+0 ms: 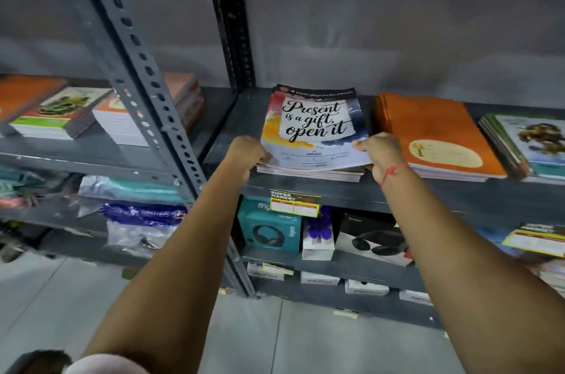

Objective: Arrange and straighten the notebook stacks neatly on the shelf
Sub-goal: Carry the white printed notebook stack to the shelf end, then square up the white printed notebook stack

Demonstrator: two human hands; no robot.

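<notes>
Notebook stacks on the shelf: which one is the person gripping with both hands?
The stack topped by the "Present is a gift, open it" cover, held by the left hand and right hand. The orange stack beside it is untouched.

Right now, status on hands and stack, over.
Left hand and right hand grip the front corners of the quote-cover notebook stack. Top copies lifted, skewed. Orange stack close beside right hand.

Dark grey metal shelf [305,187], notebook [315,126] with black script on white amid red, yellow and blue watercolour splashes, plain orange notebook stack [434,129] with a cream oval label, teal headphone box [270,230], red thread on right wrist [393,173].
</notes>
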